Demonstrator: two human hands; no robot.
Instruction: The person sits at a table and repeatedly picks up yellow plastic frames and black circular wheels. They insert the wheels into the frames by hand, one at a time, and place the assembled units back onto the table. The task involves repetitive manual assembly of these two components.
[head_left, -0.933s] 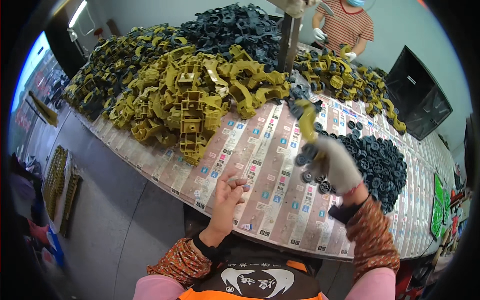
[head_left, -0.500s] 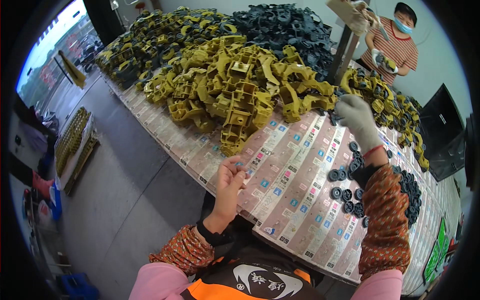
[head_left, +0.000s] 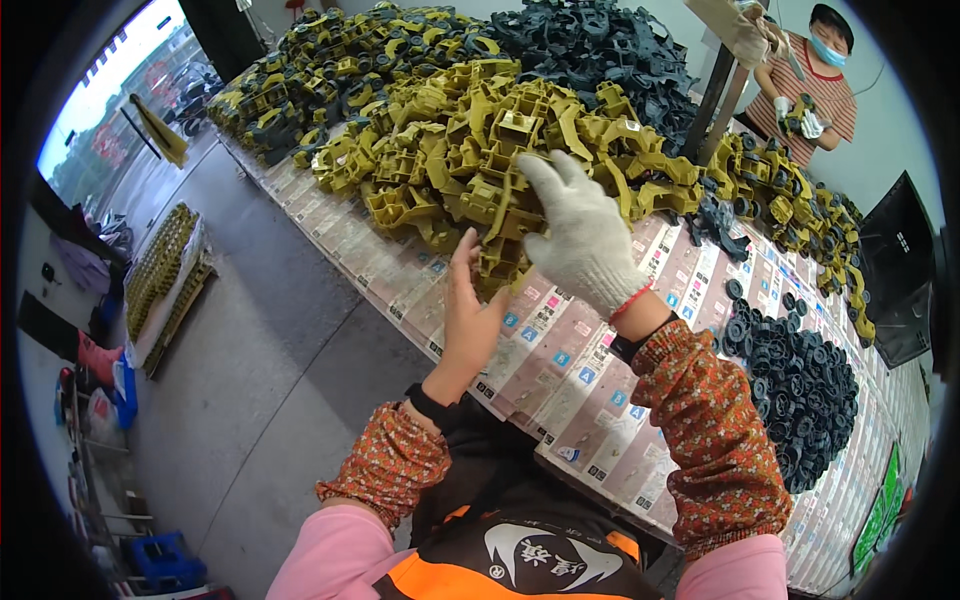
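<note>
My gloved right hand [head_left: 585, 230] is at the front of a heap of yellow plastic vehicle bodies [head_left: 445, 140]. Its thumb and fingers are around a yellow vehicle body [head_left: 504, 205] at the heap's near edge; part of the grip is hidden by the glove. My bare left hand [head_left: 472, 320] is just below and left of that body, thumb and fingers apart, with nothing seen in it. The body's lower end comes down close to the left fingertips, and whether they touch cannot be made out.
Dark plastic parts [head_left: 600, 55] are heaped behind the yellow ones. Black wheels [head_left: 800, 385] lie piled right of my forearm on the patterned table [head_left: 545, 400]. Beyond a post [head_left: 716, 105], a masked person [head_left: 815, 85] handles a part beside more yellow vehicles [head_left: 775, 205].
My right hand has moved left from the small dark parts to the yellow heap and taken hold of a body. My left hand's fingers have spread. The whole view has shifted slightly.
</note>
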